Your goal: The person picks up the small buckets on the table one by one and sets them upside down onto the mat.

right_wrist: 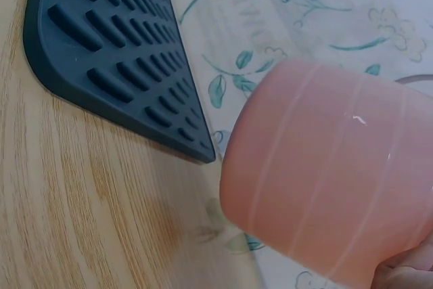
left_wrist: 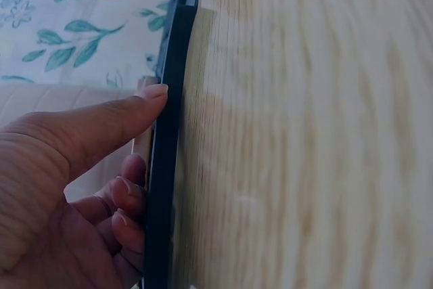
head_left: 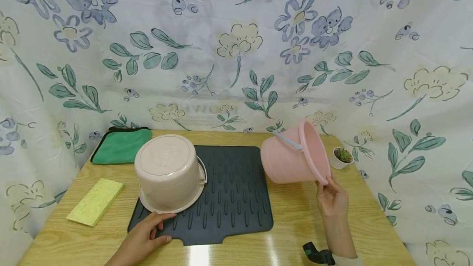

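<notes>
A pink bucket [head_left: 282, 159] with a pale blue handle is tilted above the table's right side, its mouth facing right. My right hand [head_left: 334, 198] pinches the lower part of its rim. Bottom up on the left of a dark ridged drying mat [head_left: 233, 188] stands a beige bucket [head_left: 166, 180], its handle at its right side. My left hand [head_left: 142, 236] is at the mat's front left, index finger by the beige rim. In the left wrist view, the thumb rests against the edge of the mat [left_wrist: 164, 167] and the other fingers bend loosely. Whether they touch the beige rim is unclear.
A yellow sponge [head_left: 96, 202] lies left of the mat, with a folded green cloth [head_left: 122, 146] behind it. A small potted succulent [head_left: 341, 158] stands at the back right. Floral fabric [head_left: 207, 60] hangs behind the wooden table [head_left: 292, 221].
</notes>
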A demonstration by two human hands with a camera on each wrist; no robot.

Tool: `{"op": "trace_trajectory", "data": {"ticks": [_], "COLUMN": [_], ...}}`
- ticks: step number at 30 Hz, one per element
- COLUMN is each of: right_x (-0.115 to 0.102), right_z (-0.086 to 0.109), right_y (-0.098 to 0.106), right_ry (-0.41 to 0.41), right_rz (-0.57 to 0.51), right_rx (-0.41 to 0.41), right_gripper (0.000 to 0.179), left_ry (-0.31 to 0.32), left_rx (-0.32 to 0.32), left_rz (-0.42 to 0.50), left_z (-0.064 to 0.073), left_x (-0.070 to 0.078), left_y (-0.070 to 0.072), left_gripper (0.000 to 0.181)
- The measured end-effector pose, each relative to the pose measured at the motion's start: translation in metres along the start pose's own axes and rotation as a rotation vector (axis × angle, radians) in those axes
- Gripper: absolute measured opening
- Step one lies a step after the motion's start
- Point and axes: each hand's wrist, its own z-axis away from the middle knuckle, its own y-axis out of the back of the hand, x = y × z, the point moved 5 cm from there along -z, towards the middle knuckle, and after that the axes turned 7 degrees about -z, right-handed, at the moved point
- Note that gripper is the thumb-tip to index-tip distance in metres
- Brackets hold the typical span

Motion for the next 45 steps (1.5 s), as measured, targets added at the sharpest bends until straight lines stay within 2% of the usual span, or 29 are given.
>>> {"op": "trace_trajectory", "data": {"ticks": [3, 11, 24, 32, 40, 45], "right_x": [0.001, 0.006, 0.016, 0.024, 0.025, 0.028], "right_z": [0.002, 0.005, 0.011, 0.016, 0.018, 0.020], "right_y": [0.001, 0.006, 0.011, 0.012, 0.018, 0.019], "right_ry": [-0.013, -0.030, -0.052, -0.103, -0.106, -0.137], "right_rz": [-0.018, -0.039, -0.072, -0.114, -0.106, -0.107], "right_rx": [0.005, 0.002, 0.008, -0.036, -0.027, -0.094], "right_gripper": [0.036, 0.033, 0.037, 0.036, 0.037, 0.045], "left_ry": [0.013, 0.006, 0.039, 0.065, 0.070, 0.083], "left_rx": [-0.005, 0.035, 0.007, -0.004, -0.006, -0.004], "left_rz": [-0.003, -0.011, -0.009, -0.011, -0.012, -0.017], "left_z": [0.000, 0.000, -0.001, -0.002, -0.001, -0.001], "left_x": [0.000, 0.001, 0.001, 0.000, 0.000, 0.001], "left_y": [0.000, 0.000, 0.000, -0.001, -0.002, -0.002], "left_gripper": [0.049, 0.045, 0.046, 0.047, 0.047, 0.047]}}
